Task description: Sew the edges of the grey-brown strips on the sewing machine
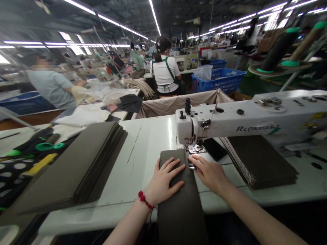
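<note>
My left hand [163, 180] lies flat with spread fingers on a long dark olive fabric panel [180, 211]. The panel's rounded far end rests just in front of the needle area of a white sewing machine [219, 119], and its near end hangs over the table edge. Beside the panel's right edge is my right hand [211, 172], its fingers drawn together at a small shiny metal piece [191, 164] close to the presser foot [195, 148]. What those fingers grip, if anything, is partly hidden.
A stack of dark panels [74, 163] lies left on the table, another stack [263, 160] under the machine arm. A black phone [214, 149] lies by the needle. Thread cones [279, 51] stand at upper right. Beyond the table are a cloth-lined bin [163, 107] and people working.
</note>
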`<state>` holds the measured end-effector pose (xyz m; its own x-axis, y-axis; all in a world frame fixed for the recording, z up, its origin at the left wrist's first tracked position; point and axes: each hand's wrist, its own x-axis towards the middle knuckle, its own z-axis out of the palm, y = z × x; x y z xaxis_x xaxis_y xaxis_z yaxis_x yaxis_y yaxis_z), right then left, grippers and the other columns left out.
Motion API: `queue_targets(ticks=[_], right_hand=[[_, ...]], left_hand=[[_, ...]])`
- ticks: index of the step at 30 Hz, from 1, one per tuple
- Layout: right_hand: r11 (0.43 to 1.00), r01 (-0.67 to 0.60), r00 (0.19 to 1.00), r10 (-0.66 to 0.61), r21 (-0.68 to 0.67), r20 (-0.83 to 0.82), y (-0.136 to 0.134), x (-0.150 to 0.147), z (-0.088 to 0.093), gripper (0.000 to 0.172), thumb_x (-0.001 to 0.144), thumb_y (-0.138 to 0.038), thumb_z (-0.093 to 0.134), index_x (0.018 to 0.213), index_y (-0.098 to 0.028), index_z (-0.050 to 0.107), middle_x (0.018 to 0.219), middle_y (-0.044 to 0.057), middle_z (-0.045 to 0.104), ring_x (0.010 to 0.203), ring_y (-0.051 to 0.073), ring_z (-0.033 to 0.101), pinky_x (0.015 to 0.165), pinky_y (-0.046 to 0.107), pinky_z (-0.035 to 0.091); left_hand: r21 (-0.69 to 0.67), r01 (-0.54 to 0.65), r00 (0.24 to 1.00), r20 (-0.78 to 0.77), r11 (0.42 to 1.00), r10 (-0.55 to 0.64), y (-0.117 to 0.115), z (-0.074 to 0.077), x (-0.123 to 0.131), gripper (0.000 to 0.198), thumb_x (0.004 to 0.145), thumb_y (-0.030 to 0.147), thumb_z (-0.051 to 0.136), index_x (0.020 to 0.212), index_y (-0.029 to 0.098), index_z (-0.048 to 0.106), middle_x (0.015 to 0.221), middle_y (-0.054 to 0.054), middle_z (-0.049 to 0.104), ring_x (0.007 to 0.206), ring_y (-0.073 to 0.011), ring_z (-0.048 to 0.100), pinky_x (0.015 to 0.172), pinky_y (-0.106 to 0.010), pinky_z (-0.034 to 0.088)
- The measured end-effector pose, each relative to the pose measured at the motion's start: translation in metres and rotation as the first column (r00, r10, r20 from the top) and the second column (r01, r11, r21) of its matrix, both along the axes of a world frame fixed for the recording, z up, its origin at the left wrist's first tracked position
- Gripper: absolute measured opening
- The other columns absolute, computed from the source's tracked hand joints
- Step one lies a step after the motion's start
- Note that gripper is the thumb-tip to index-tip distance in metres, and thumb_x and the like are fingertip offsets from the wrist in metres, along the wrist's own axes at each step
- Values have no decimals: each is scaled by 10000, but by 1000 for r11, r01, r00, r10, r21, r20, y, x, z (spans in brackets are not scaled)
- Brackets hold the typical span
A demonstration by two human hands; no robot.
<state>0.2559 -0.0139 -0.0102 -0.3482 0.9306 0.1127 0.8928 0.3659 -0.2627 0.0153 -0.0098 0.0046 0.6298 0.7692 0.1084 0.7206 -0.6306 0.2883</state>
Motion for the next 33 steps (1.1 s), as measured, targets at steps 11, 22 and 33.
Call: queue_targets(ticks=[11, 22, 33], right_hand=[[1000, -8, 1000, 8, -26, -1, 1, 2, -4, 541, 893, -173, 424, 1416, -314, 412, 1487, 12, 405, 1084, 210, 609, 822, 345, 518], [1000, -3, 1000, 3, -25, 8, 2, 1, -4, 545, 890, -177, 440, 1412, -330, 407, 1494, -12, 395, 1089, 210, 607, 794, 331, 526], [1000, -2, 1000, 3, -15, 30, 2, 1, -6, 557, 896, -177, 435, 1427, -337, 388, 1494, -24, 394, 1063, 204, 617, 773, 331, 535]], left_hand=[[-21, -24, 1000, -14, 999, 24, -1, -2, -2, 531, 892, 461, 561, 1401, 418, 417, 1517, 0, 352, 1388, -312, 287, 1123, -597, 55], [-68, -17, 1000, -3, 998, 17, 3, -5, -3, 527, 910, 437, 543, 1414, 424, 390, 1520, 3, 349, 1405, -301, 275, 1127, -603, 9], [-97, -42, 998, 37, 994, 45, 6, -4, -5, 513, 932, 419, 508, 1428, 385, 383, 1527, -2, 336, 1427, -286, 230, 1143, -586, -2]])
